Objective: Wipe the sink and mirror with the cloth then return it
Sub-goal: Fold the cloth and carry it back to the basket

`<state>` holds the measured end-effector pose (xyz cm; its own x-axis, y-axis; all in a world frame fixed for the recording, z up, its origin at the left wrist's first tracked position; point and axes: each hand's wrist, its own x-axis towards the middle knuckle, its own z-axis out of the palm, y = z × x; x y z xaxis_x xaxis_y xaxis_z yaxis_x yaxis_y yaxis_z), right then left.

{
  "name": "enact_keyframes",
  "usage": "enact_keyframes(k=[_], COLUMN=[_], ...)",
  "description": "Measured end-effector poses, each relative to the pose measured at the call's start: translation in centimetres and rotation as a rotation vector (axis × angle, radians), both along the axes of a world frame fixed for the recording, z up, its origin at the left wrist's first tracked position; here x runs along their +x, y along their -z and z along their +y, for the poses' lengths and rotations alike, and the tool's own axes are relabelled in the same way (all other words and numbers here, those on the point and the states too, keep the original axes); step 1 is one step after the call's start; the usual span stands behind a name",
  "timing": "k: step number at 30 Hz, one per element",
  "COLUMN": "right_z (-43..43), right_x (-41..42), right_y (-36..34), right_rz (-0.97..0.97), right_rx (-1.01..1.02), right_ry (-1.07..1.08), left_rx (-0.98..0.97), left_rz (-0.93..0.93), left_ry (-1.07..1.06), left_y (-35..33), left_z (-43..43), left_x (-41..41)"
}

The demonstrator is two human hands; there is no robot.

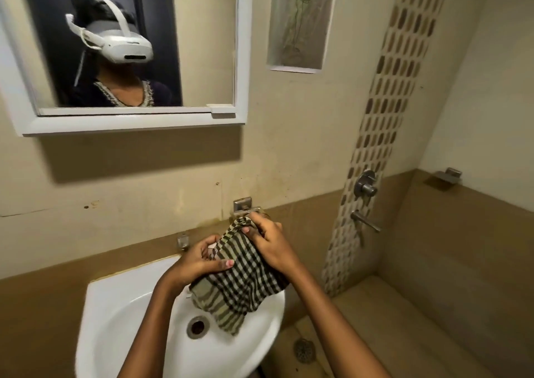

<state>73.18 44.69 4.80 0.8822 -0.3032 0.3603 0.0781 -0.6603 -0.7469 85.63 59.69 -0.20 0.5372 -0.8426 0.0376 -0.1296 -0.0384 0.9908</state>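
A checked cloth [239,285] in black, white and olive hangs over the back right part of the white sink [115,314]. My left hand [199,262] grips the cloth's left side. My right hand [268,239] holds its bunched top end just below a metal wall holder [242,205]. The cloth's lower end drapes into the basin near the drain [198,326]. The white-framed mirror [202,45] hangs on the wall above and to the left, showing a person with a white headset.
A small tap [183,240] stands behind the sink, partly hidden by my left hand. Shower valves [366,187] and a spout [365,221] stick out of the wall at right. A floor drain [304,349] lies below right. A wall niche [300,22] sits beside the mirror.
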Motion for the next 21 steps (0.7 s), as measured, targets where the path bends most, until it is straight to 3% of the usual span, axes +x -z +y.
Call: enact_keyframes(k=[5, 11, 21], right_z=[-6.0, -14.6, -26.1], right_x=[-5.2, -16.3, -43.9], right_y=[0.2, 1.2, 3.7], right_rz=[-0.008, -0.149, -0.167], right_rx=[-0.095, -0.077, -0.045], right_ry=[0.09, 0.403, 1.039], left_rx=[0.14, 0.044, -0.136], left_rz=[-0.11, -0.16, -0.292], left_ry=[0.105, 0.145, 0.492], left_y=[0.2, -0.8, -1.6], left_z=[-5.0, -16.2, -38.5], left_x=[-1.9, -8.8, -32.7])
